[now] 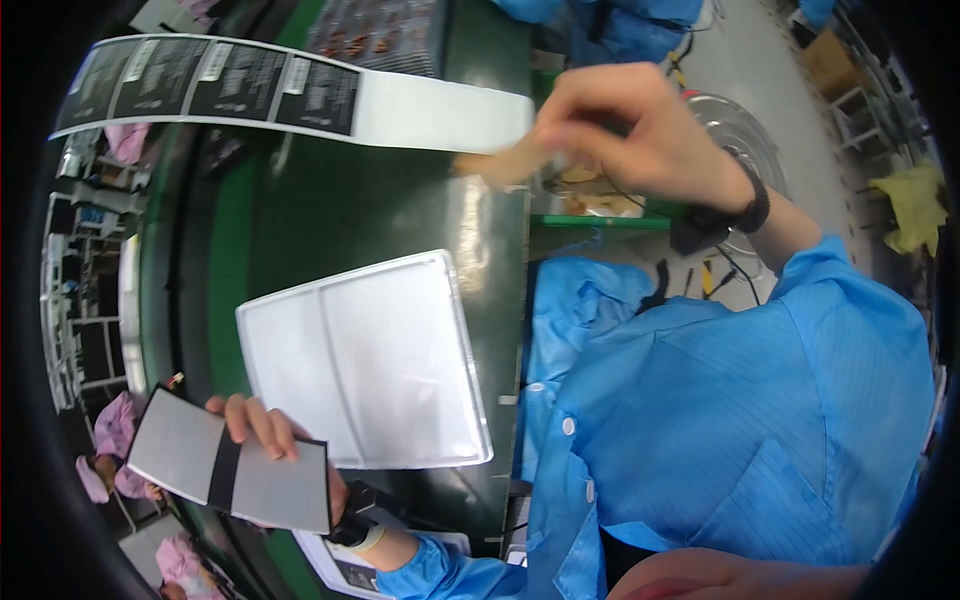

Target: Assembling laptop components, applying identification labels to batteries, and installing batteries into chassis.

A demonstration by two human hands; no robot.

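My left hand, at the lower left, grips a flat silver-grey battery pack with a black band across its middle and dark edges. Fingers lie over its upper face, and a small connector sticks out at its upper corner. Higher up, my right hand pinches a tan strip, smeared by motion, whose exact kind I cannot make out. Left of that hand stretches a white backing strip bearing several black labels. A shallow white tray with a crease down it lies between the hands.
The green bench carries these things. A clear tray of small parts stands at the top. Low down, a white-edged sheet lies partly under my left arm. Round metal stool at right; people in pink at far left.
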